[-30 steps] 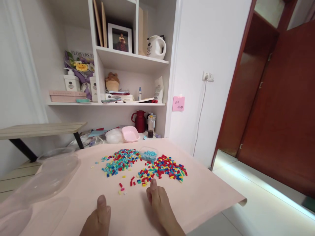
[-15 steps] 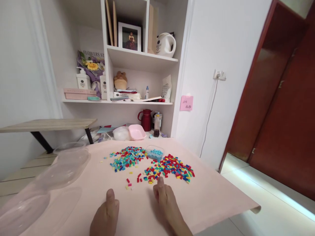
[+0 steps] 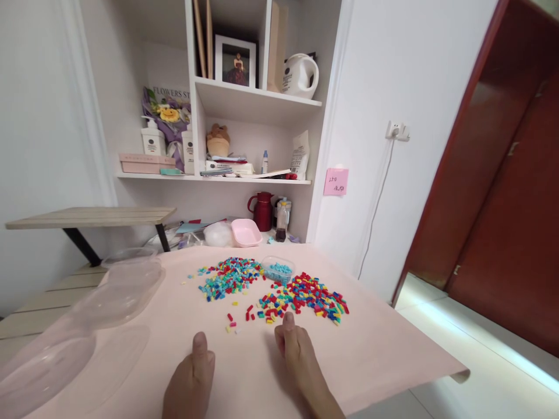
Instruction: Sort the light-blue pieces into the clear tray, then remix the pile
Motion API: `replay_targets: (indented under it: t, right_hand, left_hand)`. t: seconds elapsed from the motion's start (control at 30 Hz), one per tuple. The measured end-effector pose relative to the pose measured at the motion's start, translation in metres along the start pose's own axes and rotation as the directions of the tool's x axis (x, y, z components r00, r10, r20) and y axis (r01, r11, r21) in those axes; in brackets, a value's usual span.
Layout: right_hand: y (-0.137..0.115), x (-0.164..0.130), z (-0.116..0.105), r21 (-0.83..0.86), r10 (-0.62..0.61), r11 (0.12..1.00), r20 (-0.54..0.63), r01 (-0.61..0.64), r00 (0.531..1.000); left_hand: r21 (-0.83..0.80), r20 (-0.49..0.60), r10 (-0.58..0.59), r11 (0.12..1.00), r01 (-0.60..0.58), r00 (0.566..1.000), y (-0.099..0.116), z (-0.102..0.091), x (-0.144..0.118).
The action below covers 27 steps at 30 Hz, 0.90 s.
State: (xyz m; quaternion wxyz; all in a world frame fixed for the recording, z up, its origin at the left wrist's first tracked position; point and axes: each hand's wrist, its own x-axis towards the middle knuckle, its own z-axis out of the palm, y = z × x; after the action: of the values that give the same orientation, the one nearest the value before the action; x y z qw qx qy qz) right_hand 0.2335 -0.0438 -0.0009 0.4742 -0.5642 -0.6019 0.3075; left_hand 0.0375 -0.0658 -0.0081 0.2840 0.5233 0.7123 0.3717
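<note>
My left hand is held above the near part of the pink table cover. Its fingers are curled into a fist with the thumb pointing up, and nothing shows in it. To its right, my right hand makes a similar fist, thumb raised, just short of the nearest bricks. Beyond it spreads a pile of small red, blue, yellow and green building bricks. A second, bluer pile of bricks lies farther left. Between the piles at the back stands a clear tub with light-blue bricks. Neither hand touches any brick.
Clear plastic containers line the left side of the table. Behind the table are a pink basin, a red jug and a bottle of dark liquid. A small wooden shelf juts in at left.
The whole view has shifted slightly to the right and up. Both hands keep the same thumb-up fists, and the bricks stay where they were.
</note>
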Motion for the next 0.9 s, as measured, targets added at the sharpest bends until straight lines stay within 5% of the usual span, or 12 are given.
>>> replay_targets:
  t: [0.9]
  right_hand:
    - [-0.0018, -0.0019, 0.0002, -0.014, -0.036, 0.999, -0.021, 0.036, 0.999]
  left_hand:
    - [-0.043, 0.026, -0.014, 0.999, 0.015, 1.0, 0.005, -0.0025, -0.0045]
